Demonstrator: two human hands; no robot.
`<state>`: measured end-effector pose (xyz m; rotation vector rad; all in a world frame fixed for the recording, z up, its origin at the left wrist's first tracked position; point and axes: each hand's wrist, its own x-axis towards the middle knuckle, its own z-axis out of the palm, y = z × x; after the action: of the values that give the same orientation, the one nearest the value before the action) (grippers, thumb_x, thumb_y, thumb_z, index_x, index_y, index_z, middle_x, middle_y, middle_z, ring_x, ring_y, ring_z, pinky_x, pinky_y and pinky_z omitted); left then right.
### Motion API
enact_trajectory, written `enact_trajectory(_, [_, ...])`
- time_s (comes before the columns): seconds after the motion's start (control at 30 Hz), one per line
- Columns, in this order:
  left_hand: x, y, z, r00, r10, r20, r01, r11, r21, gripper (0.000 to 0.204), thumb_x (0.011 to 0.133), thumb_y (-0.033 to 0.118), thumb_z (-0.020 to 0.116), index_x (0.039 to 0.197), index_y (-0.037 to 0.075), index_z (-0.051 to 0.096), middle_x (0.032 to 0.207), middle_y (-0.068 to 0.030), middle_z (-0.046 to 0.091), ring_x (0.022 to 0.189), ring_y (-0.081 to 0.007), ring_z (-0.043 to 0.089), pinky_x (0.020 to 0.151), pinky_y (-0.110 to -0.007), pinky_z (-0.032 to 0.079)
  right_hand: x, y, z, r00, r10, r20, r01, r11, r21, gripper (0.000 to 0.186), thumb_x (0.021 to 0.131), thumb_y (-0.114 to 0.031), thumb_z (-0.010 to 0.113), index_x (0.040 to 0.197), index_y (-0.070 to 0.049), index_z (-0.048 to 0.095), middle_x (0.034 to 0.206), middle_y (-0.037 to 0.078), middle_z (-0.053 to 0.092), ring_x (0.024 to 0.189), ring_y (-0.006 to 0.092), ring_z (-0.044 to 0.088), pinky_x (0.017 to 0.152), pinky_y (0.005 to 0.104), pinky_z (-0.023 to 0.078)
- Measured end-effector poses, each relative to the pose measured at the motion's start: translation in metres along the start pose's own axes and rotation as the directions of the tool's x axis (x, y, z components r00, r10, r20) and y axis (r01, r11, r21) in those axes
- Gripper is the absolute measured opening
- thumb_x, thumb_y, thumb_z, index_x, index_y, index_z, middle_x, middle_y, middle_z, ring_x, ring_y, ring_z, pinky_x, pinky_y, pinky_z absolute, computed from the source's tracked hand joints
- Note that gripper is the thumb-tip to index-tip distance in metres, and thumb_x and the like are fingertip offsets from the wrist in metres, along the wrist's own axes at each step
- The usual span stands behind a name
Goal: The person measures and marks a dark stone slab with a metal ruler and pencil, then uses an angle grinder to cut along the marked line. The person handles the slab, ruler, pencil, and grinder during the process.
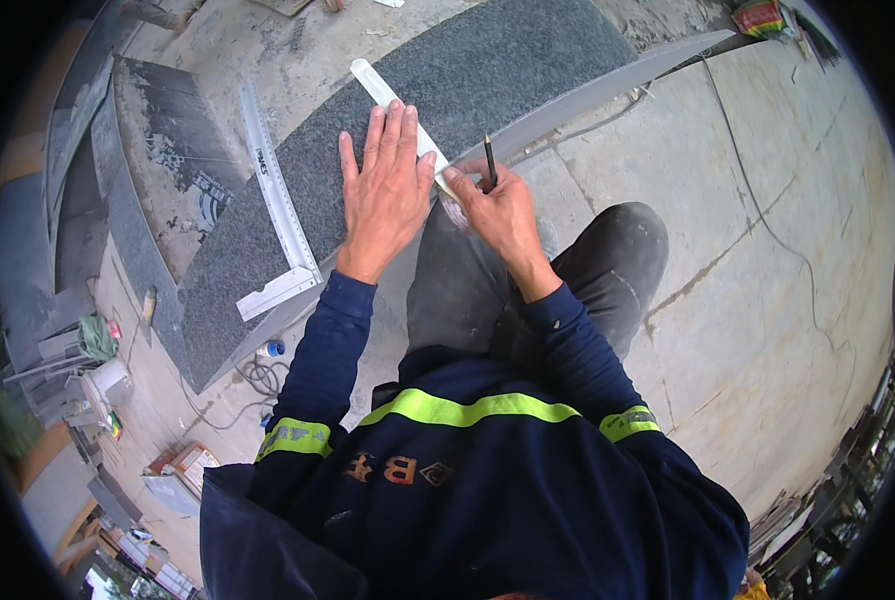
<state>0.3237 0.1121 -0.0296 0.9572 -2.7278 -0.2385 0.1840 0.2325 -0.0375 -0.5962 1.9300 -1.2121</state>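
A dark grey speckled stone slab (527, 70) with a curved outline lies across in front of my knees. My left hand (385, 195) rests flat on it, fingers stretched out, the fingertips and thumb against a white flat strip (375, 84) with a rounded far end. The strip runs slantwise over the slab to its near edge. There my right hand (502, 212) is closed, its thumb at the strip's near end, with a dark pencil (490, 165) between the fingers, sharpened tip upward. A metal try square (283, 215) lies on the slab left of my left hand.
More grey slabs (142, 230) lean and lie at the left. A cable (757, 200) trails over the concrete floor (717, 290) at the right. Another coiled cable (260, 380), a blue-and-white roll (272, 348) and a box (189, 465) sit at the lower left.
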Motion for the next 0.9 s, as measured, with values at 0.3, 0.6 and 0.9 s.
enact_trajectory(0.3, [0.000, 0.008, 0.001, 1.000, -0.012, 0.002, 0.012, 0.998, 0.060, 0.082, 0.117, 0.058, 0.049, 0.178, 0.005, 0.034, 0.186, -0.0181, 0.033, 0.174, -0.0381, 0.024, 0.135, -0.077, 0.010, 0.007, 0.023, 0.018, 0.993, 0.118, -0.016, -0.112, 0.969, 0.222, 0.023, 0.097, -0.026, 0.084, 0.092, -0.003, 0.082, 0.071, 0.002, 0.069, 0.065, 0.0106, 0.060, 0.061, 0.0341, 0.049])
enact_trajectory(0.6, [0.010, -0.001, 0.000, 0.998, -0.051, 0.024, 0.052, 0.998, -0.046, 0.092, 0.109, 0.056, 0.066, 0.176, 0.001, 0.036, 0.183, -0.0193, 0.034, 0.171, -0.0338, 0.029, 0.131, -0.074, 0.011, -0.020, 0.044, 0.008, 0.980, 0.179, 0.092, -0.201, 0.878, 0.436, 0.020, 0.104, -0.018, 0.079, 0.105, 0.002, 0.077, 0.083, 0.005, 0.075, 0.072, 0.0112, 0.067, 0.066, 0.0298, 0.053])
enact_trajectory(0.9, [0.127, -0.098, -0.018, 0.857, -0.451, 0.250, 0.515, 0.768, -0.381, 0.072, 0.095, 0.063, 0.083, 0.123, -0.003, 0.086, 0.098, -0.0208, 0.085, 0.094, -0.0380, 0.083, 0.092, -0.046, 0.062, -0.035, -0.007, -0.061, 0.868, -0.156, -0.472, 0.256, 0.954, 0.155, 0.045, 0.107, -0.023, 0.083, 0.144, 0.000, 0.070, 0.093, 0.001, 0.070, 0.074, 0.0062, 0.061, 0.065, 0.0255, 0.046])
